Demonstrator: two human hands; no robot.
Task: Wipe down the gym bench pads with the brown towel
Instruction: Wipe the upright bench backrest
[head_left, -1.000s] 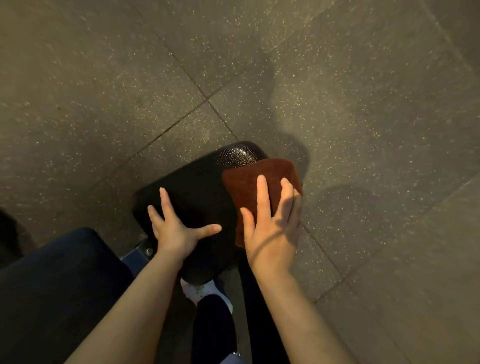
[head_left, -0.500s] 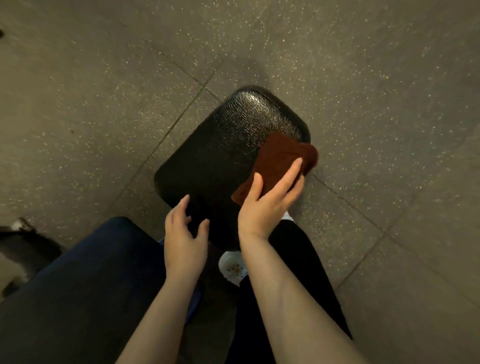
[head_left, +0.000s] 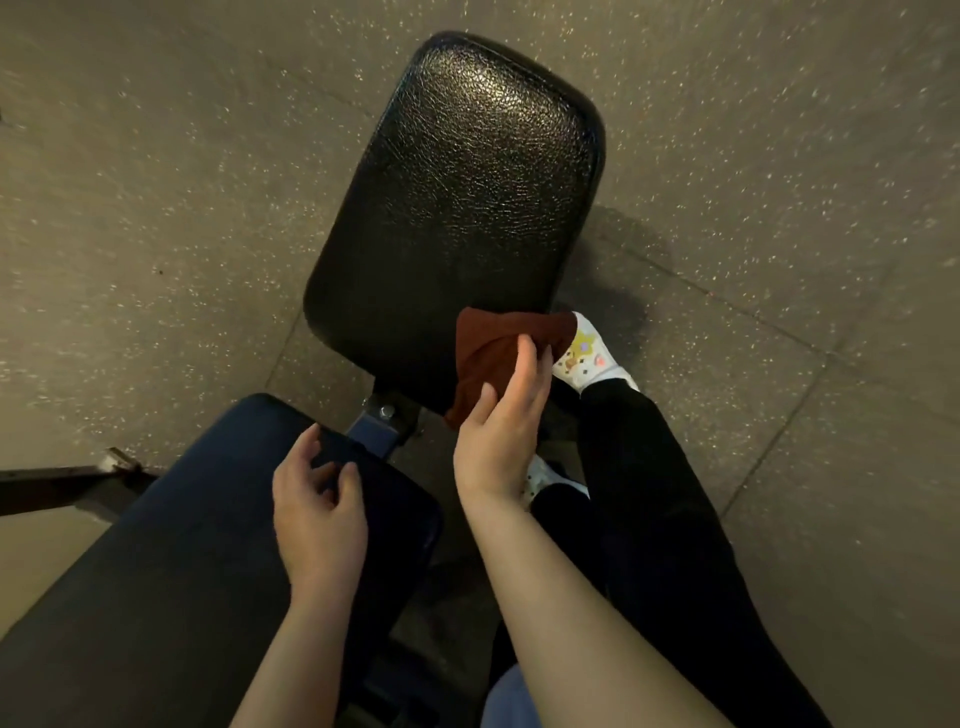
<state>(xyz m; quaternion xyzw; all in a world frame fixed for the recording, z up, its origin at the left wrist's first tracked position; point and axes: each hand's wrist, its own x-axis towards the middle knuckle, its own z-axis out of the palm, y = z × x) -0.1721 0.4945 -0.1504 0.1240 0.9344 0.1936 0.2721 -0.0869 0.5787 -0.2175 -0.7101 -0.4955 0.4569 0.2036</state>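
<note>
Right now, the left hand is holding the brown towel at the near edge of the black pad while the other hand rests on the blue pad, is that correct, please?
Not quite: the head view shows the right hand holding the brown towel at the near edge of the black pad. It is the left hand that rests on the blue pad.

The far pad looked like glossy, pebbled black leatherette; the near pad was matt and smoother. The towel was soft matt cloth, the floor rough and speckled.
</note>
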